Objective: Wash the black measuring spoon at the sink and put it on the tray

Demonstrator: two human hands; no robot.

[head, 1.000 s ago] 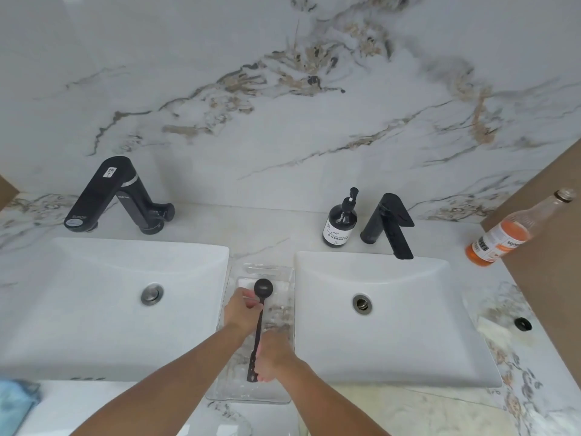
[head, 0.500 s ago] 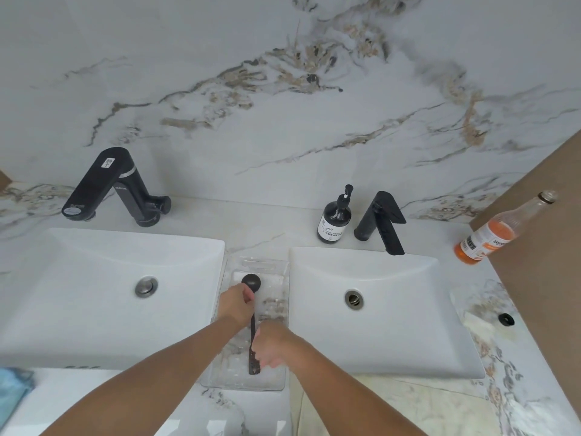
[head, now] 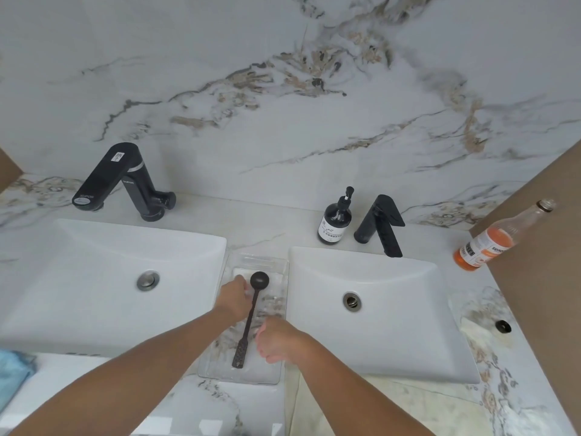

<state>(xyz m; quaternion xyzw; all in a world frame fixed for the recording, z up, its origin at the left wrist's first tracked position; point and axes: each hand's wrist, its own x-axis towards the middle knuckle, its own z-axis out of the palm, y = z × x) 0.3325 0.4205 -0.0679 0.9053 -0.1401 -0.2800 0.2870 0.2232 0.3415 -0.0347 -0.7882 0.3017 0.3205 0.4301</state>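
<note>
The black measuring spoon (head: 251, 313) lies lengthwise on the clear plastic tray (head: 255, 258) between the two sinks, with its round bowl at the far end and its perforated handle toward me. My left hand (head: 234, 298) rests just left of the spoon's neck, fingertips beside the stem, holding nothing. My right hand (head: 278, 341) hovers over the tray's right side next to the handle, loosely curled and apart from the spoon.
A white left sink (head: 94, 278) and right sink (head: 393, 325) flank the tray, each with a black faucet (head: 125, 180) (head: 382, 221) behind it. A dark soap bottle (head: 334, 223), an orange drink bottle (head: 490, 243), a small black cap (head: 503, 326) and a blue cloth (head: 12, 372) sit on the counter.
Both hands held the spoon above the tray a second ago. They have let go, the spoon now rests on the tray, and my right hand has drawn off to the right.
</note>
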